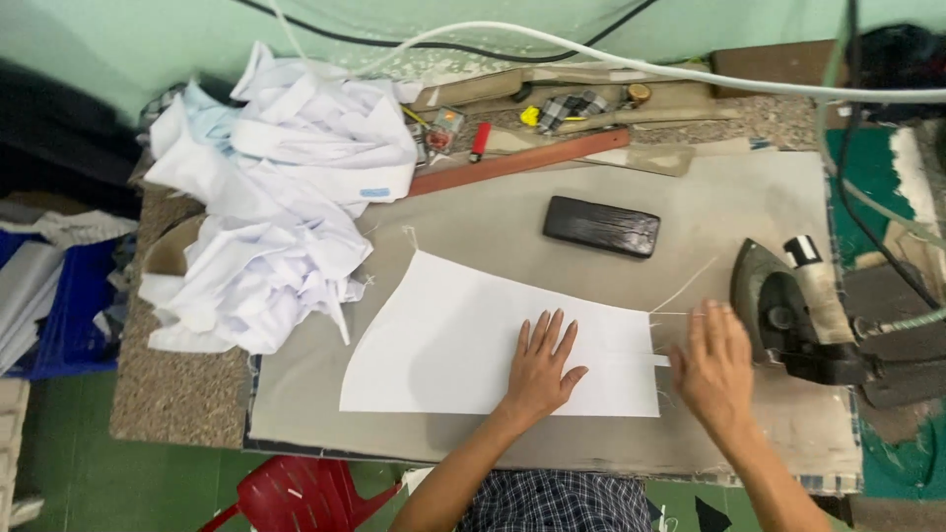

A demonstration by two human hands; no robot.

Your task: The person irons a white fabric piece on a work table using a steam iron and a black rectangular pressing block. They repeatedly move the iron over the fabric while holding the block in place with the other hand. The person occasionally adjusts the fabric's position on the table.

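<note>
Left hand [540,365] flat, open on white fabric piece [443,340] lying long axis left-right on worktop [473,212]; right hand [711,369] open at its right edge, beside iron [778,300]

Left hand [542,363] flat on white fabric piece [463,340], right hand [711,369] beside iron [783,310]
</note>
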